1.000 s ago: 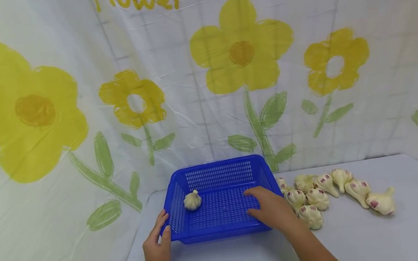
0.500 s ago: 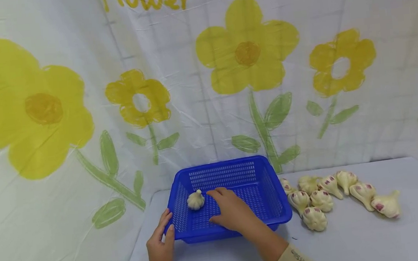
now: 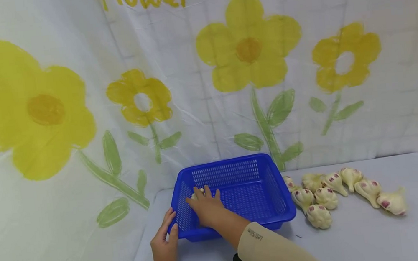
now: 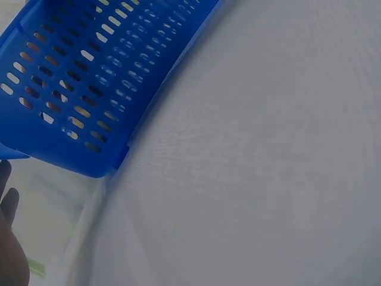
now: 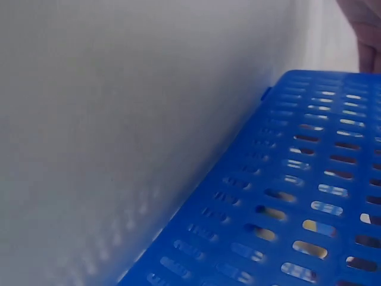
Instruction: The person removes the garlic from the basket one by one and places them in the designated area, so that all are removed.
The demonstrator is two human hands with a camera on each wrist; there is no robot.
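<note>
A blue plastic basket [image 3: 253,223] with slotted walls stands on the white table. Inside, at its left end, is a garlic bulb [image 3: 193,196], mostly hidden by my right hand [image 3: 208,208]. That hand reaches over the front rim with its fingers spread over the bulb. Whether the fingertips press on it cannot be made out. At the front left corner my left hand [image 3: 164,246] rests against the rim, fingers along the left side and thumb near the front. Both wrist views look at the basket's slotted outer wall [image 4: 83,101], with fingertips at the edge.
To the basket's right lie several garlic bulbs [image 3: 326,198] with purple marks, close together on the white table [image 3: 363,241]. Behind the table hangs a white curtain [image 3: 190,132] painted with yellow flowers.
My right hand has moved left, from over the basket's right end to the garlic bulb at its left end. The left hand stays at the corner. The view has shifted slightly.
</note>
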